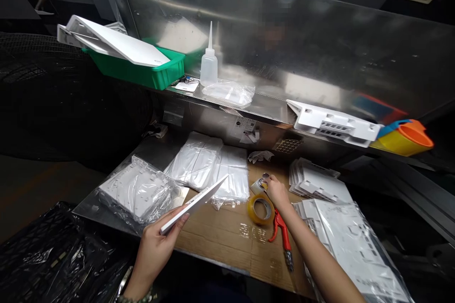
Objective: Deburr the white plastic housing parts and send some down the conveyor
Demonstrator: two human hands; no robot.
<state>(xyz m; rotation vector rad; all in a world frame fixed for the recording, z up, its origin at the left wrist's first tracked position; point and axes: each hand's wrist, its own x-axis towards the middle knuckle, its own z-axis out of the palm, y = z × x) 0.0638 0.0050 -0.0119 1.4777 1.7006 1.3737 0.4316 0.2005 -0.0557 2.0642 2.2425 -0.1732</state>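
My left hand grips a thin white plastic panel by its near end, thumb on one face, and holds it tilted above the cardboard. Farther off, my right hand reaches down with bent fingers at a small clear tape roll; what its fingertips hold is too small to name. Just below lies a wide roll of yellowish packing tape. Beside that roll and the right forearm rests a red air blow gun. Flat clear plastic bags are stacked beyond the panel.
Bagged white panels lie at the left, and more white parts are piled at the right. The shelf above bears a green bin, a squeeze bottle, a white part and a yellow-orange container. Cardboard covers the tabletop.
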